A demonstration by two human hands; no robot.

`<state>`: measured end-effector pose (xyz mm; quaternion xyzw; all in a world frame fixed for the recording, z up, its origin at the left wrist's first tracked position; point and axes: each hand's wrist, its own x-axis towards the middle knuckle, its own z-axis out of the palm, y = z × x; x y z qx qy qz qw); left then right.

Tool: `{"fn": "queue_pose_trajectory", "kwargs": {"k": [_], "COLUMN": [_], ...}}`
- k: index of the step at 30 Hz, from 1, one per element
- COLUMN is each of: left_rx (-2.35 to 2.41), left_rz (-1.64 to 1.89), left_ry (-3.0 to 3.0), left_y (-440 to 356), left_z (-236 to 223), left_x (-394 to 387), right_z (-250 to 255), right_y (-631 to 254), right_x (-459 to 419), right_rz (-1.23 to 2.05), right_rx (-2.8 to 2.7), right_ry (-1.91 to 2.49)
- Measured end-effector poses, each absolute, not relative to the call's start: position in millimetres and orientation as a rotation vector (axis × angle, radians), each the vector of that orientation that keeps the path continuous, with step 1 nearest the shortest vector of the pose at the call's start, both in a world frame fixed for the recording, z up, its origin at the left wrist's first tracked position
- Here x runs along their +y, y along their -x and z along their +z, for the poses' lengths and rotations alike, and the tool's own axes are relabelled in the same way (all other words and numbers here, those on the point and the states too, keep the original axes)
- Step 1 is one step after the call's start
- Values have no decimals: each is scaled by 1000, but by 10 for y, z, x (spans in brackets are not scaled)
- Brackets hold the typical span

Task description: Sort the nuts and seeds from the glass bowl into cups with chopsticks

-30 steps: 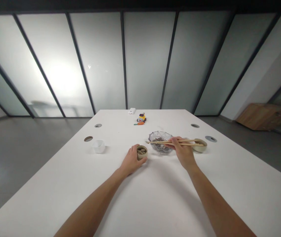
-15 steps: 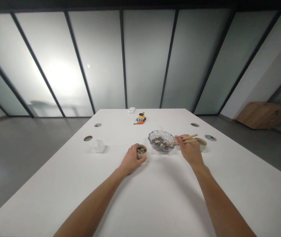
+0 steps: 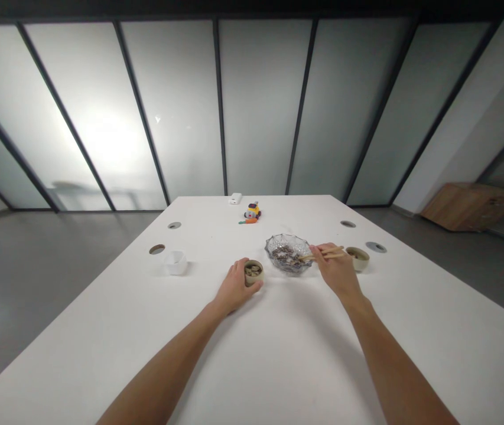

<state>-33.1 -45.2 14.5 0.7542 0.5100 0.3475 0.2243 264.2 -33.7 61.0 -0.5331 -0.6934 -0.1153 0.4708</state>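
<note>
The left hand (image 3: 234, 287) is wrapped around the left cup (image 3: 254, 282), which stands on the counter (image 3: 256, 360) with small pieces (image 3: 253, 270) inside. The right hand (image 3: 337, 274) is clamped on the chopsticks (image 3: 333, 252), their tips down in the glass bowl (image 3: 290, 271) between the hands. The right cup (image 3: 362, 264) stands just right of the right hand, the white dish (image 3: 176, 268) farther left.

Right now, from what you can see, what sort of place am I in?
Probably an office or meeting room: there's a big white table with round holes in its top, a dark-framed wall of frosted glass, and a wooden cabinet off to the right.
</note>
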Motion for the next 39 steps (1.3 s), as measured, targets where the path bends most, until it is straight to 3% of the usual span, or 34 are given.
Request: {"fn": "queue_pose_trajectory", "kwargs": {"k": [23,39], "left_rx": [1399,1393], "left_rz": [956,961], "left_ry": [-2080,-2081], "left_y": [329,331], "left_z": [156,146], "left_x": [-452,-445], "right_z": [533,486], "right_y": [-2696,-2720], "right_x": [-274,-259], "right_rz": [-243,-46], "right_rx": [-1687,-1665], "right_ry": [1277,1230]}}
